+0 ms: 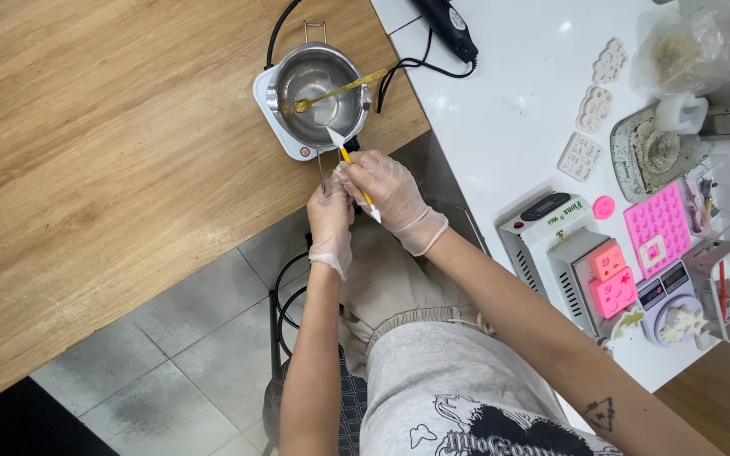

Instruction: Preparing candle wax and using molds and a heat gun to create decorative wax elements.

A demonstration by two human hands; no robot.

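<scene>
Both my hands wear clear gloves and meet just below a small steel pot (318, 89) on a white hot plate (274, 127). My right hand (390, 198) grips a yellow-handled tool (344, 152) whose white pointed blade reaches over the pot's near rim. My left hand (329, 215) is closed around the pot's thin wire handle (321, 169), touching the right hand. A gold spoon (340, 91) lies across the pot, its bowl inside.
The pot stands at the wooden table's (111, 169) corner. On the white table (509, 110) to the right lie white moulds (595, 105), pink silicone moulds (656, 228), a grey box device (551, 245), a small scale (673, 295) and a black tool (449, 25) with its cord. Grey tiles lie below.
</scene>
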